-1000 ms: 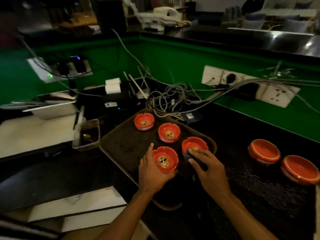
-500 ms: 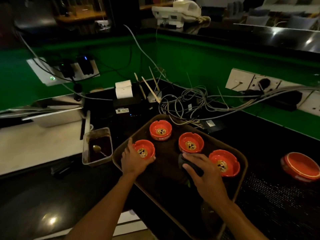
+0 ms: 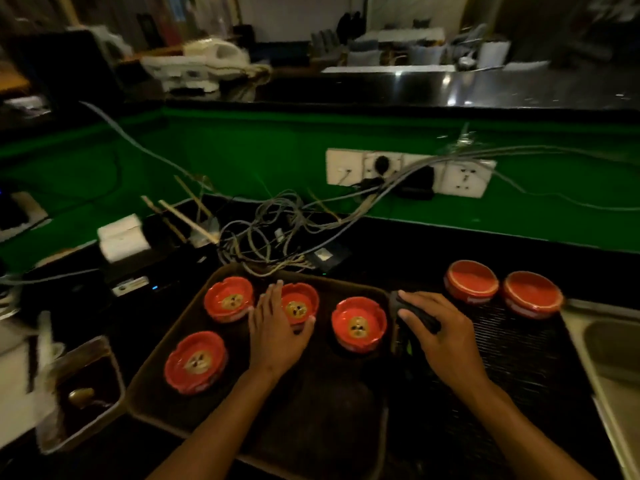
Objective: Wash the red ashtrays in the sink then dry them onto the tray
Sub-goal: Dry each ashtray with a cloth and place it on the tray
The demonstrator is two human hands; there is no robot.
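Dark worktop [image 3: 398, 244] w/ green back wall [image 3: 242, 161] runs across the view; steel sink [image 3: 609, 344] edge shows at far right. Black ribbed drain mat [image 3: 512, 368] lies btwn sink & tray. Big dark-brown rectangular tray [image 3: 311, 427] sits centre, front edge nr the person.

On the tray, 4 red round notched ashtrays, all upright, w/ a yellowish logo in the bowl: back-left ashtray [image 3: 227, 299], back-middle ashtray [image 3: 301, 303], right ashtray [image 3: 358, 327], front-left ashtray [image 3: 195, 362]. 2 more red ashtrays lie upside down on the mat, well apart from the tray: inner flipped ashtray [image 3: 471, 280] & outer flipped ashtray [image 3: 533, 294], just beside each other, nr the sink.

L hand [image 3: 277, 337] is on the back-middle ashtray, fingers & thumb curled round its near rim, gripping it; the ashtray rests on the tray floor, as far as can be told. R hand [image 3: 446, 337] is at the tray's right edge, fingers wrapped round a dark cloth or sponge [image 3: 415, 315]; which one, can't tell.

Small rectangular tub w/ dark liquid & a spoon [image 3: 83, 393] stands left of the tray. Tangle of grey cables [image 3: 277, 233] lies behind the tray, running to a white wall socket strip [image 3: 408, 171]. White phone [image 3: 201, 67] on the upper counter, blurred.
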